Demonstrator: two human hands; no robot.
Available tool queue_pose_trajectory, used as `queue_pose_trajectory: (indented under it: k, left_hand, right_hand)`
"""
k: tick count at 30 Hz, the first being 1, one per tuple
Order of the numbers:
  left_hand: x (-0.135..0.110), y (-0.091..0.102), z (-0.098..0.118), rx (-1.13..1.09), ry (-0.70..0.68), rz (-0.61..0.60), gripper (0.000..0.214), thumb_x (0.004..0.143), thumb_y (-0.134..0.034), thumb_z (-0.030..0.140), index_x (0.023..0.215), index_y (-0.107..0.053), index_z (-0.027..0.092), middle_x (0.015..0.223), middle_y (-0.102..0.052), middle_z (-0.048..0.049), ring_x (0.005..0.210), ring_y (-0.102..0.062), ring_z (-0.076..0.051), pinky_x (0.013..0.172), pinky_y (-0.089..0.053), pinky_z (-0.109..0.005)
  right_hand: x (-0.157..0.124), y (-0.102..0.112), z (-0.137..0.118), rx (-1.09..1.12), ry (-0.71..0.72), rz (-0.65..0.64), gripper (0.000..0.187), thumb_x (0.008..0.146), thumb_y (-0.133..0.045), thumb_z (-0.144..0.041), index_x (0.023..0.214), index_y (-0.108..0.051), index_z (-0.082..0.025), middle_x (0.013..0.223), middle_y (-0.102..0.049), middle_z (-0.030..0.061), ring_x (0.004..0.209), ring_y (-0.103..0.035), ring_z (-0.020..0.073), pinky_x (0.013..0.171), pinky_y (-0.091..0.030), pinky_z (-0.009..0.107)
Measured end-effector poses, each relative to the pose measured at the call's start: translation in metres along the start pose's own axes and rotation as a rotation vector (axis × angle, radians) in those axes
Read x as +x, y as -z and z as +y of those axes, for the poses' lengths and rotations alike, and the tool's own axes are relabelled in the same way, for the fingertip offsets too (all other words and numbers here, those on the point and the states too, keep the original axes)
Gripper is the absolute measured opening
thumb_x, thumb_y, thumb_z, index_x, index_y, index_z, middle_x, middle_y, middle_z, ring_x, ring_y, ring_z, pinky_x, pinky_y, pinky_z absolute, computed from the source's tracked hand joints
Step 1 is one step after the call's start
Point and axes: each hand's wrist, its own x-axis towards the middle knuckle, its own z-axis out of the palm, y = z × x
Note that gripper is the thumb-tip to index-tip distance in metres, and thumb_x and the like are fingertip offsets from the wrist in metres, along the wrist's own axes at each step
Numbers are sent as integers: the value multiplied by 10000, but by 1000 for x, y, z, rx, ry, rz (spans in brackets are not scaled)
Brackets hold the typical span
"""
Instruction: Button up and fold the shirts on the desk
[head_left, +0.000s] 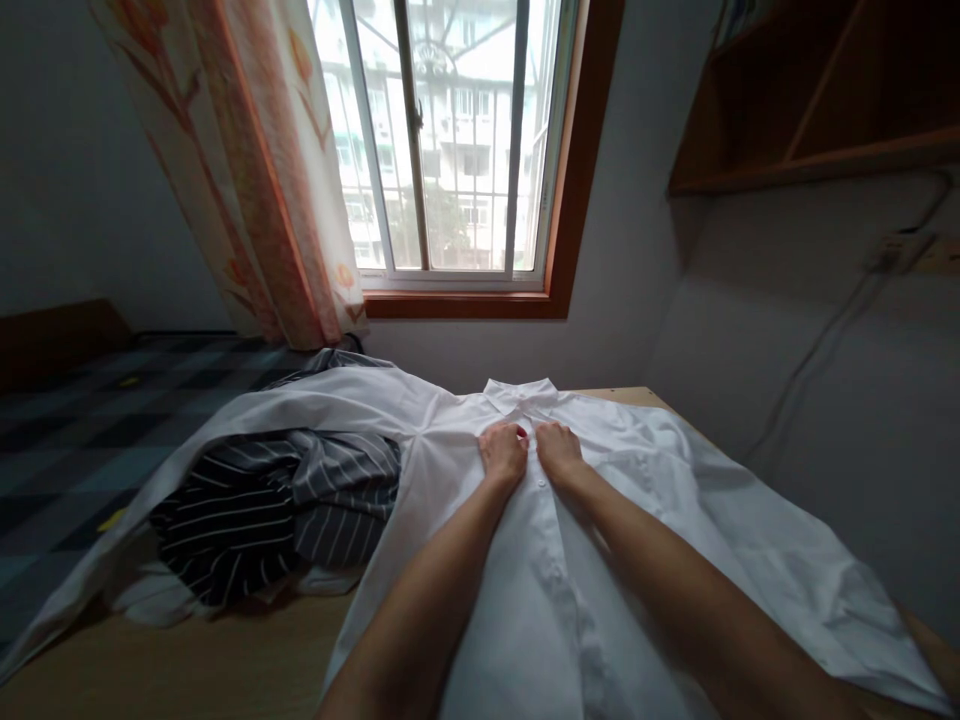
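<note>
A white button-up shirt (645, 500) lies spread front-up on a wooden table (225, 670), its collar (521, 392) at the far end. My left hand (502, 452) and my right hand (559, 448) rest side by side on the button placket just below the collar. Both have their fingers curled down and pinched onto the fabric at the top button. The fingertips are partly hidden against the cloth. One long sleeve stretches off to the left across the table.
A dark striped garment (277, 515) lies crumpled under the shirt's left sleeve. A bed with a checked cover (97, 420) stands at the left. A window (442, 140) with a patterned curtain (255, 170) is ahead, a wooden shelf (817, 100) at upper right.
</note>
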Motion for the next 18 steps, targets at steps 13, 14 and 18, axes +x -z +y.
queue_pose_trajectory:
  k: [13, 14, 18]
  left_hand:
    - [3, -1, -1, -72, -84, -20, 219, 864, -557, 290, 988, -735, 260, 1077, -694, -59, 1056, -583, -225, 926, -395, -345]
    - [3, 0, -1, -68, -83, -17, 224, 874, -540, 287, 971, -739, 254, 1057, -699, -63, 1045, -589, -227, 914, -401, -343]
    - [3, 2, 1, -81, -69, -11, 253, 888, -508, 294, 914, -754, 240, 994, -716, -75, 1002, -610, -241, 882, -420, -353]
  right_hand:
    - [7, -10, 25, 230, -172, 74, 245, 889, -532, -323, 1012, -687, -178, 985, -731, 101, 952, -672, 223, 766, -461, 262]
    - [6, -10, 19, 214, -181, 87, 313, 886, -538, -402, 1035, -676, -164, 1006, -722, 126, 956, -671, 248, 766, -469, 286]
    - [1, -7, 2, 56, -135, 148, 385, 911, -495, -419, 1097, -653, -121, 1102, -683, 181, 986, -665, 273, 798, -480, 313]
